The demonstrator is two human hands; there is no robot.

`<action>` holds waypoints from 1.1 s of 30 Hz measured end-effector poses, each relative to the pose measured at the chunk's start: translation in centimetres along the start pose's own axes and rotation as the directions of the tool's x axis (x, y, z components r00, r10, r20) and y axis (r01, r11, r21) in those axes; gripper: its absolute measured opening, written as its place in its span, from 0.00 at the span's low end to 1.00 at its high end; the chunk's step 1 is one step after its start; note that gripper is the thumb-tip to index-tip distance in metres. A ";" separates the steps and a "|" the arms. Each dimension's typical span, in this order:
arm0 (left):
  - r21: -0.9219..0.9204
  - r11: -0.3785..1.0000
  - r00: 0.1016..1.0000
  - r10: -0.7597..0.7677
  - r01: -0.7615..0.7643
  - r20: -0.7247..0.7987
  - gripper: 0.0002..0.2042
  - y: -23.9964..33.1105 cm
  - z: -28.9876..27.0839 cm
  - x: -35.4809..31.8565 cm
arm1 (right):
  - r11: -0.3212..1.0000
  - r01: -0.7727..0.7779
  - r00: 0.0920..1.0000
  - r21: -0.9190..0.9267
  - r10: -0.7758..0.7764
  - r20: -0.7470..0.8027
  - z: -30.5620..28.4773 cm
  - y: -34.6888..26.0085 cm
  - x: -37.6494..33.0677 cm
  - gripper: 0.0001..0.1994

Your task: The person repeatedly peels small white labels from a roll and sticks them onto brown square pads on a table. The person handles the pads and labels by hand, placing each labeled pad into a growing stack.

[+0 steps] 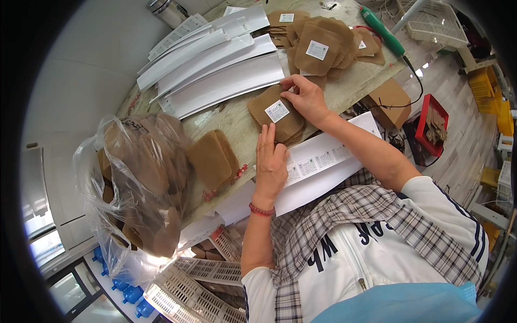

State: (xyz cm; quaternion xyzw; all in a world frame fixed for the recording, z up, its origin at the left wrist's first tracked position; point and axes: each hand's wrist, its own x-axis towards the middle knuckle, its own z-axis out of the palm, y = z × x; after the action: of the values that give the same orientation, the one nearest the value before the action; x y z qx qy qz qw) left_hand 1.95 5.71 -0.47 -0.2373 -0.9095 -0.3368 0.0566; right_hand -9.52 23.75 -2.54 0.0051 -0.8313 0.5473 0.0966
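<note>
Right hand [308,98] is resting on the far edge of the labelled brown pad [276,114], fingers curled and pressing down on it, not pinching; left hand [270,161] is lying flat, fingers together, fingertips touching the pad's near edge; pad is sitting atop a small stack on the wooden table [344,89], between the white strips [221,81] and the label sheet [323,161]; unlabelled pads [212,159] are lying near the plastic bag [134,188].

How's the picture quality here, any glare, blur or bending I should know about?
Head view: fisheye bends the white strips and table edge; black vignette rings the frame. Glare on the plastic bag and the window at lower left. Both hands, left hand and right hand, are sharp.
</note>
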 end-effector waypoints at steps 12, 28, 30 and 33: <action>0.057 0.996 0.998 -0.063 0.064 -0.025 0.05 -0.6 1.9 -1.9 | 0.967 0.030 1.000 0.252 -0.031 0.000 2.4 3.1 -0.4 0.07; 0.030 0.971 0.969 -0.235 0.238 -0.081 0.04 -1.4 1.0 -2.6 | 0.860 0.470 0.880 -0.197 -0.440 0.180 -3.3 -1.2 0.9 0.15; 0.015 0.968 0.962 -0.245 0.249 -0.117 0.04 -0.4 0.3 -2.4 | 0.927 0.374 0.812 0.010 -0.333 0.479 -2.1 -1.6 -4.8 0.10; -0.167 0.916 0.921 -0.381 0.364 -0.079 0.04 -0.4 0.6 -2.8 | 0.880 0.475 0.764 -0.021 -0.399 0.507 -1.2 -0.6 -8.8 0.10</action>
State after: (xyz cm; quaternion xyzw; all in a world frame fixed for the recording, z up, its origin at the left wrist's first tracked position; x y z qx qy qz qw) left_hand 4.24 4.73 -1.91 -0.0441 -0.9057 -0.4210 0.0234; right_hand -0.64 23.77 -2.98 0.3298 -0.8421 0.4267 0.0088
